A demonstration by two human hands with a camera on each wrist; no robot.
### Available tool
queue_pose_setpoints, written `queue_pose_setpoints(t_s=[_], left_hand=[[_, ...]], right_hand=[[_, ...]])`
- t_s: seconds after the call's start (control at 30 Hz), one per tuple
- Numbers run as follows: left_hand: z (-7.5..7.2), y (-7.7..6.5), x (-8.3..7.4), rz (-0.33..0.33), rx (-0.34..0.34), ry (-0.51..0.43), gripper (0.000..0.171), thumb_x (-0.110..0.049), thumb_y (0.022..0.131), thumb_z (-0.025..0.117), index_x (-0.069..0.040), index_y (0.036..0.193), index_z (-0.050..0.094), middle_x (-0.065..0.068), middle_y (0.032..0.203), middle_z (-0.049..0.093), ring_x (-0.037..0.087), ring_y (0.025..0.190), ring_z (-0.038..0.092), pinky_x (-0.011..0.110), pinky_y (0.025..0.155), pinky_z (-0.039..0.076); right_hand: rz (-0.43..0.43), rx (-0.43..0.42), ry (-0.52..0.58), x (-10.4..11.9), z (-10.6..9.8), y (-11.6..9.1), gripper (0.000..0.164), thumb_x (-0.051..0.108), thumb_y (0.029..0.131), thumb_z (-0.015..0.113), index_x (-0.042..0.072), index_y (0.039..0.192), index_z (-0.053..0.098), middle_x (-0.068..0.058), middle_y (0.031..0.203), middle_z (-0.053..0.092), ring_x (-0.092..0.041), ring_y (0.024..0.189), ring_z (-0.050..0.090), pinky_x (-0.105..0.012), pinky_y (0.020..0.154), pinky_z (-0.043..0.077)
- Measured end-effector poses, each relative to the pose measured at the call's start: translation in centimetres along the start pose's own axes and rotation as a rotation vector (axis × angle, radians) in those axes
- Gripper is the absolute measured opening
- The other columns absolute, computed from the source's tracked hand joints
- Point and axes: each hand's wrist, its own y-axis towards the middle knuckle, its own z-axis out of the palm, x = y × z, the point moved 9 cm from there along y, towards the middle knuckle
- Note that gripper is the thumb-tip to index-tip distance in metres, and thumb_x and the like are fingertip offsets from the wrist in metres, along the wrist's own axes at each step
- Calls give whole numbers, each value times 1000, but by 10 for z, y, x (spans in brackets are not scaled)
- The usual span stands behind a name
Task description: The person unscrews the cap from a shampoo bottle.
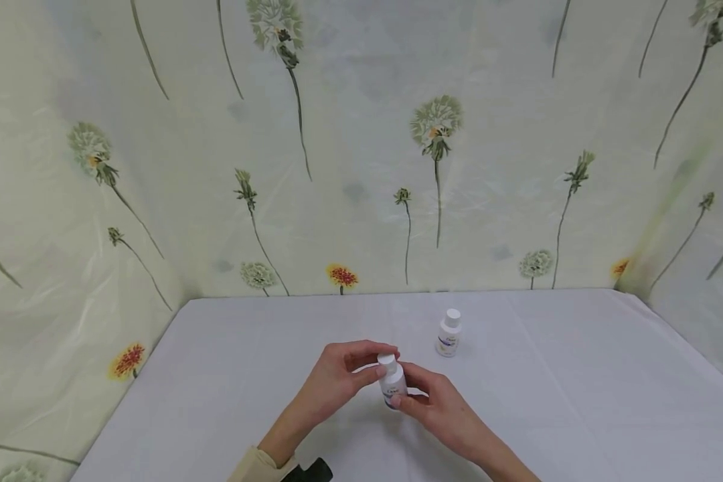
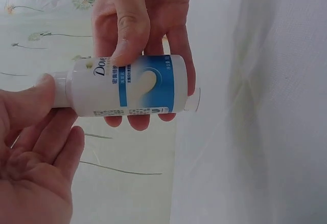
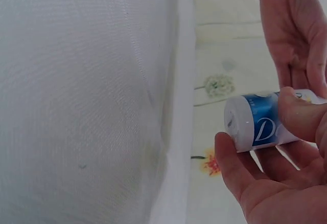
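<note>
A small white Dove bottle (image 1: 394,384) is held upright, slightly tilted, in front of the person. My left hand (image 1: 342,371) pinches its white cap (image 2: 61,88) between thumb and fingers. Around the body, my right hand (image 1: 438,404) grips with the thumb on the label side and the fingers behind. The left wrist view shows a blue and white label (image 2: 148,83) with Dove lettering. In the right wrist view the bottle's base (image 3: 237,124) faces the camera, with one fingertip beside it. A second, similar white bottle (image 1: 449,333) stands upright on the table, farther back and to the right.
White cloth covers the table (image 1: 578,375). A pale curtain (image 1: 361,134) printed with dandelions and orange flowers rises behind the table and along both sides. A dark object (image 1: 310,470) sits by the left sleeve at the lower edge.
</note>
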Motion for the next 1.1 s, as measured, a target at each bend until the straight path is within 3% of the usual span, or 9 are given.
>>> queue_pose_setpoints(t_s=[0.2,0.4,0.63,0.97,1.1], left_hand=[[-4,1,0,-25,-75,0,28,-10,88,74,-15,116,74,-3,110,72,12,108,65,27,92,50],[-7,2,4,-50,-117,-44,28,-11,86,76,-13,114,74,0,109,72,15,104,67,28,88,52],[-10,-2,2,-64,-96,-59,28,-10,87,75,-15,114,72,-1,112,70,15,106,66,29,86,54],[-10,-4,1,-25,-37,-13,33,-6,89,72,-16,120,68,-1,118,68,14,110,63,39,100,46],[-7,-1,-3,3,3,-15,33,-1,90,69,-15,120,69,-2,124,66,14,114,61,36,100,46]], right_hand=[[7,-42,-36,1,-4,-1,52,17,90,72,6,138,55,-11,120,64,-27,110,59,-28,90,51],[85,-149,-145,-1,-13,-2,51,15,87,76,10,135,59,-5,119,65,-23,104,61,-28,86,53],[119,-215,-193,2,-18,-1,42,16,84,79,20,124,64,2,116,65,-17,107,60,-36,92,50],[103,-183,-185,2,-17,-3,40,25,85,78,20,123,63,4,114,66,-15,107,60,-40,93,48],[107,-174,-174,3,-18,-2,41,26,86,78,19,124,63,3,114,66,-15,107,60,-42,94,47]])
